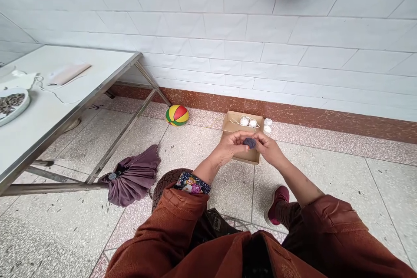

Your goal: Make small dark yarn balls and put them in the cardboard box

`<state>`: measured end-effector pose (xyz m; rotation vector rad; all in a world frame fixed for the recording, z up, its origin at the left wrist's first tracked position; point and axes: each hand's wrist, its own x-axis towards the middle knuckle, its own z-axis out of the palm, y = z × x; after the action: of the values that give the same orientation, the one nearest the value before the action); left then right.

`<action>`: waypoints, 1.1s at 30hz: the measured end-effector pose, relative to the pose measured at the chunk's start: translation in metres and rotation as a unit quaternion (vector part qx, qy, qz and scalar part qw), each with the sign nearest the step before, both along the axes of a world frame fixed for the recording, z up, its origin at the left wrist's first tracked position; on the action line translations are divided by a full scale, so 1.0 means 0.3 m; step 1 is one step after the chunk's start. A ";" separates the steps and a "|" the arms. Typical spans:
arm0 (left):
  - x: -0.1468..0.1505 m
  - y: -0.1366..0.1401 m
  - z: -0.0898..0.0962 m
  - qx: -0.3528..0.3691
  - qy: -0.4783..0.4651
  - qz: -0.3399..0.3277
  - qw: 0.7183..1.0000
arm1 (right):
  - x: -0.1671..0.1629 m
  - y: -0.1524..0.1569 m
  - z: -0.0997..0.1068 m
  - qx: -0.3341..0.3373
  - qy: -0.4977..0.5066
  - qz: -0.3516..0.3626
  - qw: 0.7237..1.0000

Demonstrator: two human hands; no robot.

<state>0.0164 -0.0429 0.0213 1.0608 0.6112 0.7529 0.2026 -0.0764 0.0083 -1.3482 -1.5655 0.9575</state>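
A small dark grey-purple ball of yarn (249, 142) is between my two hands, above an open cardboard box (243, 157) on the floor. My left hand (230, 146) grips it from the left, thumb below and fingers above. My right hand (267, 147) is closed at its right side, fingertips pinched together; whether they hold the ball or its loose strand is hard to see. White yarn balls (244, 121) with a loose strand lie at the far end of the box. More white yarn balls (267, 125) rest on the floor just right of it.
A striped ball (177, 115) lies by the wall. To the left stands a metal-framed table (107, 63) bearing a plate of seeds (24, 108) and a folded pinkish item (70, 74). Purple gathered cloth (135, 178) is on the floor beside a table leg.
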 end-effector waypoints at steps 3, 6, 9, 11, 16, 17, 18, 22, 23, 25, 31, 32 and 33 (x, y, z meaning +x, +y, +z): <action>0.000 0.012 -0.006 -0.005 0.028 0.061 0.998 | -0.016 -0.025 0.000 0.006 -0.039 0.011 0.999; -0.003 0.023 -0.014 0.042 0.098 0.096 0.990 | -0.023 -0.044 0.016 0.032 -0.056 0.029 0.998; -0.002 0.025 -0.030 0.110 0.167 0.107 0.974 | -0.012 -0.044 0.038 0.052 -0.056 0.034 0.996; 0.004 0.021 -0.044 0.123 0.173 0.094 0.973 | -0.002 -0.034 0.049 0.060 -0.054 0.036 0.996; 0.013 0.002 -0.048 0.055 0.069 -0.057 0.994 | 0.009 0.000 0.041 0.064 -0.027 0.031 0.997; 0.011 -0.001 -0.043 0.038 0.044 -0.074 0.996 | 0.008 0.004 0.034 0.058 -0.018 0.023 0.998; 0.010 -0.004 -0.036 0.021 0.024 -0.080 0.996 | 0.007 0.006 0.027 0.050 -0.009 0.014 0.999; 0.002 -0.008 -0.010 -0.048 -0.011 -0.044 0.998 | 0.004 -0.002 0.001 0.020 0.005 -0.007 1.000; 0.001 -0.009 -0.007 -0.066 -0.017 -0.032 0.997 | 0.003 -0.006 -0.004 0.015 -0.001 -0.006 1.000; 0.003 -0.009 -0.004 -0.100 -0.028 -0.005 0.995 | -0.002 -0.017 -0.013 0.012 -0.022 -0.002 1.000; 0.019 -0.002 -0.036 -0.167 -0.043 0.091 0.981 | -0.017 -0.044 -0.046 0.050 -0.121 0.001 0.991; 0.021 -0.001 -0.043 -0.168 -0.034 0.104 0.980 | -0.017 -0.046 -0.051 0.054 -0.133 0.000 0.990; 0.023 0.000 -0.050 -0.165 -0.023 0.115 0.979 | -0.018 -0.047 -0.055 0.058 -0.140 -0.002 0.988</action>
<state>0.0233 -0.0428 0.0063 0.6713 0.7966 0.8394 0.1972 -0.0904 -0.0082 -1.4493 -1.7981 0.6835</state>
